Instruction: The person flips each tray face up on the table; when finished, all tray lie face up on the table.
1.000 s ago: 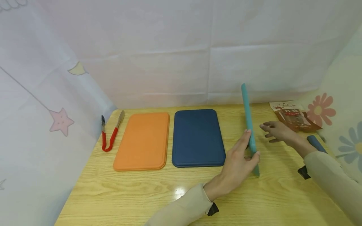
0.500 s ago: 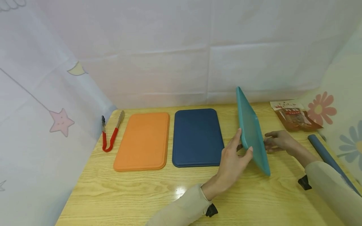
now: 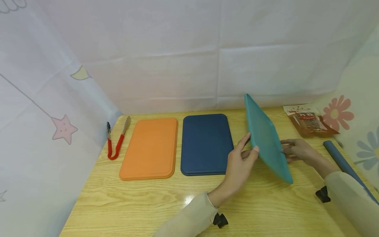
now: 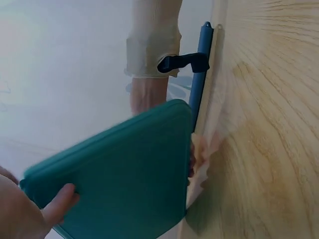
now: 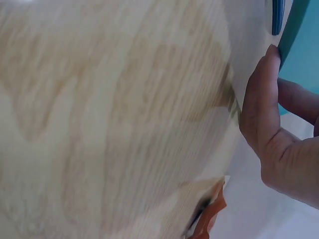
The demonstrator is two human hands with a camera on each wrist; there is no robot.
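A teal cutting board (image 3: 264,136) is tilted above the right part of the table, its far end raised highest. My left hand (image 3: 238,164) grips its left edge, thumb on the near face and fingers behind. At the opposite edge, my right hand (image 3: 299,151) pinches the board, with some fingertips hidden behind it. In the left wrist view the teal board (image 4: 129,169) spans the space between both hands. The right wrist view shows my right fingers (image 5: 264,99) along its edge. A navy cutting board (image 3: 206,144) and an orange cutting board (image 3: 149,148) lie flat to the left.
Red-handled tongs (image 3: 116,141) lie at the table's left edge. A brown food pouch (image 3: 311,121) sits at the back right, and a long blue bar (image 3: 340,158) lies along the right edge. Printed cloth (image 3: 177,65) hangs behind the wooden table (image 3: 133,207).
The teal board has turned from nearly edge-on to show its broad face, and its near end has swung right. My right hand has moved from free space to the board's right edge.
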